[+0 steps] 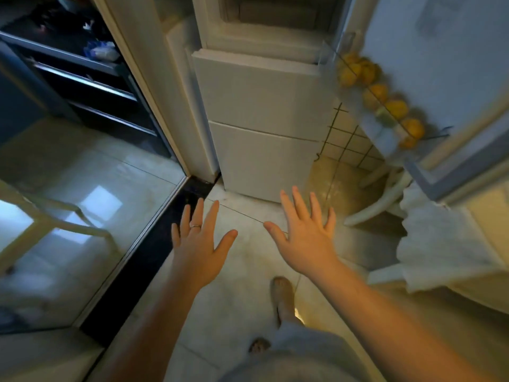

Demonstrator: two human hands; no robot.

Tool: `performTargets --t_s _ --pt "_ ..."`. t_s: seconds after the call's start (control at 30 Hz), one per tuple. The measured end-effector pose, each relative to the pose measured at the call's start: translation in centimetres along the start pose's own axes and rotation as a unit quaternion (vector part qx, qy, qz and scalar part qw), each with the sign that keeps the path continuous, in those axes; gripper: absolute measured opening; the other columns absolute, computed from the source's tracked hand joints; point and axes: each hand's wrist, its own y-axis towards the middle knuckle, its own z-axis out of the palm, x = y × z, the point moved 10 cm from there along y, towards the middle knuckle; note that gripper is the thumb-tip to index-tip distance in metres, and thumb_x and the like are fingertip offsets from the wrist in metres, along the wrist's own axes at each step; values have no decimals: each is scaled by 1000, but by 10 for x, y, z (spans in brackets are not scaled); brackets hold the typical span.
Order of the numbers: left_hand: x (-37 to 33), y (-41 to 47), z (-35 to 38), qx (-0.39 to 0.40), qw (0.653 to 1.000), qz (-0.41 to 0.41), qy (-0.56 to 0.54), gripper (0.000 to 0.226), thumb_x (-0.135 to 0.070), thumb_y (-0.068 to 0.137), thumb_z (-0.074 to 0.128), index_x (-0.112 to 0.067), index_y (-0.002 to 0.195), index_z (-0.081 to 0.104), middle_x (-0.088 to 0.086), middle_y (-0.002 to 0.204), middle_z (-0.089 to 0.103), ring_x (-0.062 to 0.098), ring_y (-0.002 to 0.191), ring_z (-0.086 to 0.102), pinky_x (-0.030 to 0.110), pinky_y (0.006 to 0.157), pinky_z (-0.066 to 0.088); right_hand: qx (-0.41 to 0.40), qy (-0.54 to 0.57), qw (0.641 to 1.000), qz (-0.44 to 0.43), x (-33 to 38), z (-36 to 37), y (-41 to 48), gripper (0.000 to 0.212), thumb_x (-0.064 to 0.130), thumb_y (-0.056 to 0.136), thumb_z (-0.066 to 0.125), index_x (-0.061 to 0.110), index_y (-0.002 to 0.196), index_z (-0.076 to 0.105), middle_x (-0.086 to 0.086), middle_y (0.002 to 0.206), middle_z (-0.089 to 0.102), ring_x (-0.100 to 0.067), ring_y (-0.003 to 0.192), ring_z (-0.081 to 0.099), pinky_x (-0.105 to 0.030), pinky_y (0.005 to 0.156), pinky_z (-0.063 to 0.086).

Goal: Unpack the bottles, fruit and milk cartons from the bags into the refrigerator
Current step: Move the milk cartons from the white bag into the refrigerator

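While left hand (197, 252), right hand (305, 241) hover, fingers (199, 213) released | tiled floor (237, 293) below | refrigerator door (440, 64) open

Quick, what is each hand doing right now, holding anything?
Left hand: open, fingers spread, holding nothing.
Right hand: open, fingers spread, holding nothing.

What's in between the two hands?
Nothing is held there. In the head view, only pale floor tile with a thin dark grout line shows between the left hand and right hand.
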Motion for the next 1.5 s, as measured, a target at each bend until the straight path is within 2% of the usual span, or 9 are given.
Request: performTargets --t_s 0.23,0.5,0.73,1.03,1.17,1.23,1.33,1.5 --pt "-84 -42 64 67 994 91 -4 82 -76 87 16 -39 158 0 -5 168 -9 21 153 -16 50 121 -6 37 -12 997 65 -86 15 -71 74 73 94 16 39 157 -5 9 165 -16 -25 152 -18 -57 118 -11" --pt "-227 -78 133 111 979 169 21 83 -78 85 10 -39 157 -3 -6 167 -14 21 152 -20 54 122 -6 17 -2 994 109 -216 -4 -126 74 74 93 17 41 156 -3 10 166 -13 -25 152 -16 -59 119 -8" --pt "-385 -119 207 103 977 186 25 84 -79 84 8 -39 157 -5 -5 167 -14 20 152 -20 52 123 -6 -6 16 992 123 -383 -45 -176 73 72 94 20 40 156 0 10 166 -12 -25 152 -14 -60 119 -5" --pt "-593 -187 283 118 969 218 -11 79 -76 89 16 -40 157 -5 -6 167 -12 19 153 -16 49 122 -3 -27 39 985 163 -604 -123 -254 72 69 96 29 40 156 2 11 166 -8 -23 152 -12 -59 119 -4" --pt "-660 -199 307 137 957 254 -7 76 -73 94 24 -39 158 2 -6 168 -5 20 154 -8 51 124 3 -45 31 981 185 -681 -153 -276 72 68 96 30 38 157 6 8 167 0 -26 153 -3 -59 119 -1" --pt "-684 -197 317 144 954 264 -11 78 -76 92 20 -39 158 3 -5 168 -3 21 154 -7 50 124 4 -52 37 979 191 -706 -163 -281 72 67 96 30 36 157 7 7 167 4 -26 153 1 -59 119 1" --pt "-716 -189 326 139 950 280 -16 83 -78 85 13 -39 157 6 -5 168 1 21 154 -4 48 123 6 -74 42 978 192 -735 -178 -276 76 68 89 26 35 157 14 7 166 12 -26 152 8 -57 118 6" --pt "-772 -152 329 118 945 298 -57 80 -76 87 19 -35 155 23 -3 166 14 22 153 5 47 124 11 -138 36 979 149 -765 -217 -243 73 63 88 31 30 153 32 4 161 30 -27 149 23 -54 115 20"
